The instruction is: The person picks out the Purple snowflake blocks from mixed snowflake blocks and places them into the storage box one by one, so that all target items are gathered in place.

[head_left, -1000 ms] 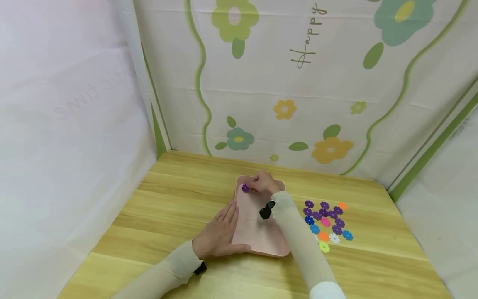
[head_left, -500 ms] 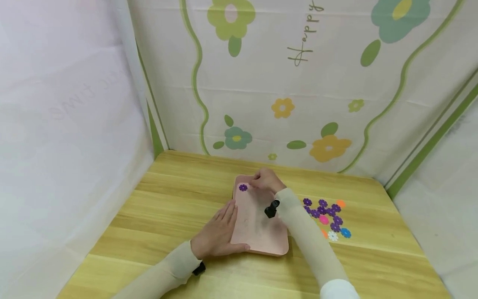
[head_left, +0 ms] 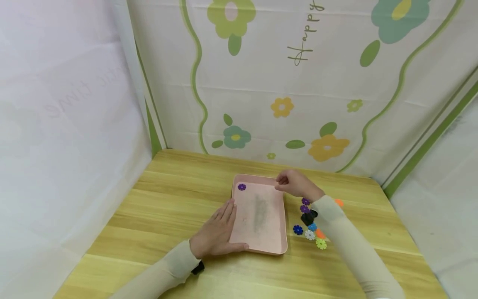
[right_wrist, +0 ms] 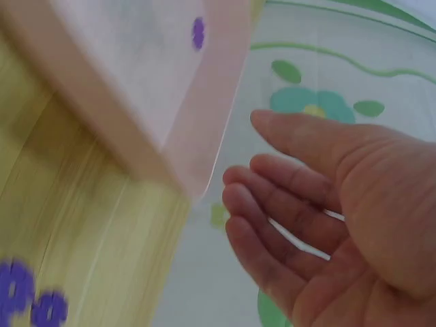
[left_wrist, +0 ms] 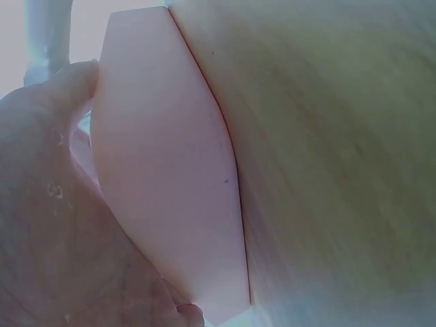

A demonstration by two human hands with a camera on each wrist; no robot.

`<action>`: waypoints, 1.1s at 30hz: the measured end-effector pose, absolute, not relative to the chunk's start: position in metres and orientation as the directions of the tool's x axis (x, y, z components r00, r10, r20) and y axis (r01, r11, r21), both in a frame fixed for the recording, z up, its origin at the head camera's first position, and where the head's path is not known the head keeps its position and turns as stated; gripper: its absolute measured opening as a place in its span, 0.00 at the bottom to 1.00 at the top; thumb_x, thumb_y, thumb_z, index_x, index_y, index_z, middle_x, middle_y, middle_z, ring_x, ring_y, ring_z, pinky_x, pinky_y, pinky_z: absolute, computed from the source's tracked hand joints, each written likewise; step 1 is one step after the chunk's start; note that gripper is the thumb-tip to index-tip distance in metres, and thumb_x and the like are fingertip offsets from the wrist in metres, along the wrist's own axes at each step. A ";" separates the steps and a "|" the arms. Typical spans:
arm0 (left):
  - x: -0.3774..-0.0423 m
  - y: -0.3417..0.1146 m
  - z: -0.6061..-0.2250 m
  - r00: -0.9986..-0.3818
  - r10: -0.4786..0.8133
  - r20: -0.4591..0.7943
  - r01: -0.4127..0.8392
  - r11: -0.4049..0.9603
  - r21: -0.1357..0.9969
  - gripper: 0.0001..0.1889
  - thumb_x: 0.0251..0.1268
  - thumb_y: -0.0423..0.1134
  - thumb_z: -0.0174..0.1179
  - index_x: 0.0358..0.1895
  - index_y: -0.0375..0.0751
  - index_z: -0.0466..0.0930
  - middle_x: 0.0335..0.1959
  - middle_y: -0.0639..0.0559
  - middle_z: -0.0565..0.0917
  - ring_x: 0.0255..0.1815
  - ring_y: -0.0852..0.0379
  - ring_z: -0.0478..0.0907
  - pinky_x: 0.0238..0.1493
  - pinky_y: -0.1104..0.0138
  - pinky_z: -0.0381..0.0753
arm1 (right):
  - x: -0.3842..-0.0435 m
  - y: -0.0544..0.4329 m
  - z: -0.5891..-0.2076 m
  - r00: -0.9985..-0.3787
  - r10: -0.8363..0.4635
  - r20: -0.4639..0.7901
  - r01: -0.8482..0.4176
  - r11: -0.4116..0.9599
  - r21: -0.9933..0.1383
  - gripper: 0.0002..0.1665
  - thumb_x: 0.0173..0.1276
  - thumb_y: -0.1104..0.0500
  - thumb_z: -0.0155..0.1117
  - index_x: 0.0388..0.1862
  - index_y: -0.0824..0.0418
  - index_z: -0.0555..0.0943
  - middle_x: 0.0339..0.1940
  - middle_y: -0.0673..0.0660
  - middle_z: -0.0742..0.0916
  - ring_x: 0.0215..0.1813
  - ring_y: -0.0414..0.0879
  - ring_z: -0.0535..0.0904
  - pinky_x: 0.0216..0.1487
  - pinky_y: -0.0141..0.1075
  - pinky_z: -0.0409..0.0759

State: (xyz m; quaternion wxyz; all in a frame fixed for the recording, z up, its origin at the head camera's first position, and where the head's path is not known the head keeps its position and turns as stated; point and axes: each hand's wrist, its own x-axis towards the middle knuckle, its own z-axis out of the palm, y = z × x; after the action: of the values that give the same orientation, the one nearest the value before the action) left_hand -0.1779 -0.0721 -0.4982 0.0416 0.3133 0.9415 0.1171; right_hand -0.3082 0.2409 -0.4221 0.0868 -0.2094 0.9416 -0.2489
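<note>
A shallow pink tray (head_left: 274,234) lies on the wooden table, a purple flower-shaped plastic disc (head_left: 242,187) inside its far left corner. My left hand (head_left: 213,234) rests against the tray's near left corner, fingers straight along the left side and thumb along the front edge. In the left wrist view the tray's outer wall (left_wrist: 163,157) fills the middle, with thumb and fingertips at its rim. Over the far right corner of the tray hovers my right hand (head_left: 298,185); its fingers are loosely bent and hold nothing in the right wrist view.
Right of the tray lie several flower discs, among them a dark blue one (head_left: 298,230), a white one (head_left: 309,235) and a yellow-green one (head_left: 321,243). My right forearm (head_left: 354,241) covers others. A floral curtain (head_left: 257,79) hangs behind the table.
The right hand let go of the purple disc in the tray's far left corner and moved right to the far right corner. The left hand has stayed at the tray.
</note>
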 end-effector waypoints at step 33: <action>-0.177 -0.073 -0.499 -0.790 0.613 0.036 0.602 0.762 0.241 0.62 0.68 0.79 0.50 0.82 0.23 0.51 0.86 0.27 0.48 0.88 0.35 0.49 0.85 0.45 0.61 | -0.301 0.366 -0.486 -0.839 -0.539 -0.076 -0.497 0.814 -0.300 0.21 0.69 0.66 0.74 0.61 0.68 0.85 0.53 0.62 0.91 0.54 0.57 0.89 0.56 0.53 0.89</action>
State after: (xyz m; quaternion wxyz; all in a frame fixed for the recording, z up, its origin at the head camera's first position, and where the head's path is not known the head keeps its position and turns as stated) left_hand -0.1767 -0.0728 -0.4990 0.0224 0.3236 0.9382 0.1205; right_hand -0.3010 0.3663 -0.4862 0.0789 -0.2729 0.9492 -0.1355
